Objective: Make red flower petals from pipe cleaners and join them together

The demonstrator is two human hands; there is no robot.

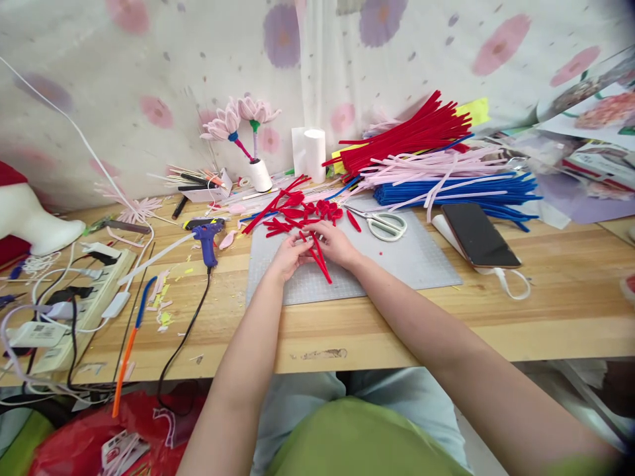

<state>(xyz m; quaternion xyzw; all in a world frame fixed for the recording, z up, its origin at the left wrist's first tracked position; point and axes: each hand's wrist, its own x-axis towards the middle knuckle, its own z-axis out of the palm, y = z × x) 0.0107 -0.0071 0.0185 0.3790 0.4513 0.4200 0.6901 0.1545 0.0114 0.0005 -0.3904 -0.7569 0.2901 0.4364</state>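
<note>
Red pipe cleaners (321, 262) are pinched between my two hands above the grey cutting mat (417, 264), with their loose ends pointing down toward me. My left hand (290, 256) grips them from the left side, fingers closed. From the right, my right hand (331, 242) closes on the same pieces, its fingertips meeting the left ones. Just beyond my fingers lies a pile of red pipe cleaner loops and strips (297, 210). White-handled scissors (387, 226) rest on the mat to the right of my right hand.
A purple glue gun (207, 241) with its cord lies left of the mat. Bundles of red (401, 142), pink and blue pipe cleaners (446, 195) are stacked behind. A phone (480, 235) lies at right, a power strip (84, 311) at left. Pink flowers (241, 122) stand at the back.
</note>
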